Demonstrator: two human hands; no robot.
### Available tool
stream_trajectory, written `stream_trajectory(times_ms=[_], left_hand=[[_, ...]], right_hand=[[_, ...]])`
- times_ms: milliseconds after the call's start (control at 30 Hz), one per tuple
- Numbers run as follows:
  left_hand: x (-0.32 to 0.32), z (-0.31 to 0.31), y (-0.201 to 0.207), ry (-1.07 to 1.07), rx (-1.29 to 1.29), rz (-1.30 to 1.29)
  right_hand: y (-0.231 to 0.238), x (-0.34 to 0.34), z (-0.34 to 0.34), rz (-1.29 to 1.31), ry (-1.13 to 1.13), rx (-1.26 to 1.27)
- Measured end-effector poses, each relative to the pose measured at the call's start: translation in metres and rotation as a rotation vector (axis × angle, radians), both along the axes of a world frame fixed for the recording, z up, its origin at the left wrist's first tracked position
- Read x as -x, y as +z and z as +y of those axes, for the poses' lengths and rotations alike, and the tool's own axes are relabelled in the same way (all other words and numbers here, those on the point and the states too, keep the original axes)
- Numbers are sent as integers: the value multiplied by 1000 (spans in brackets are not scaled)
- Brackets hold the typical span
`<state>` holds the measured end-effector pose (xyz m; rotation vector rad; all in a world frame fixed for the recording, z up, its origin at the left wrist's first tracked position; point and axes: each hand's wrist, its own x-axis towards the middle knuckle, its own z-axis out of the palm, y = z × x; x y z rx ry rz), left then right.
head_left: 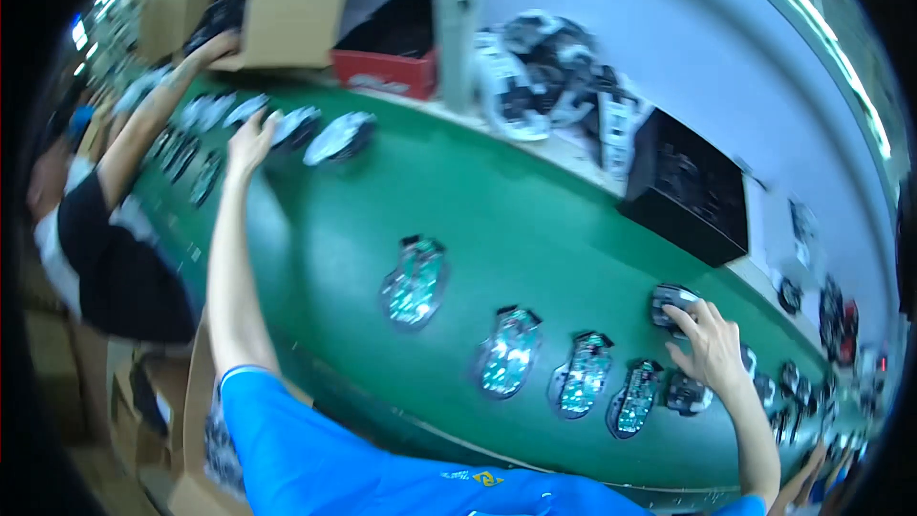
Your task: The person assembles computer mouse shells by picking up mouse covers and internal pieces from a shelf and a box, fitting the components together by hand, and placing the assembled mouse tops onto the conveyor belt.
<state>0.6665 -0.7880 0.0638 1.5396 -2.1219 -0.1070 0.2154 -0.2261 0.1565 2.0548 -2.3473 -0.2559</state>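
Observation:
My left hand (250,141) reaches far left, its somewhat blurred fingers stretched out among a row of white-and-dark mouse shells (296,126). Its fingertips are close to one shell; whether they touch it is unclear. On the right, my right hand (707,344) has its fingertips on a black-and-grey mouse shell (671,307), the thumb spread apart from it. Another dark shell (687,394) lies just below that hand. Between my arms, several mouse bases with green circuit boards (414,285) lie in a slanting line on the green bench (497,220).
A red-and-black box (385,72) and a cardboard box (296,5) stand along the far left edge. Bagged parts (549,72) and a black bin (686,189) occupy the ledge behind the bench. A co-worker's arm (143,139) reaches in at left. Open cartons (196,420) stand below.

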Motion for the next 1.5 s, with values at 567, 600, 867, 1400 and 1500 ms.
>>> stream_trajectory(times_ms=[567, 600, 867, 1400, 1500], left_hand=[[196, 218, 25, -339, -181, -213], [207, 235, 27, -356, -192, -218], [235, 281, 46, -727, -466, -76], [240, 235, 35, -718, -996, 245], [232, 239, 28, -579, -1239, 494]], right_hand=[[-29, 176, -171, -417, -253, 149], [-30, 169, -174, -439, -252, 134], [-42, 168, -168, -289, -91, 208], [-7, 171, -139, -1039, -561, 732], [9, 109, -130, -1018, -351, 684]])
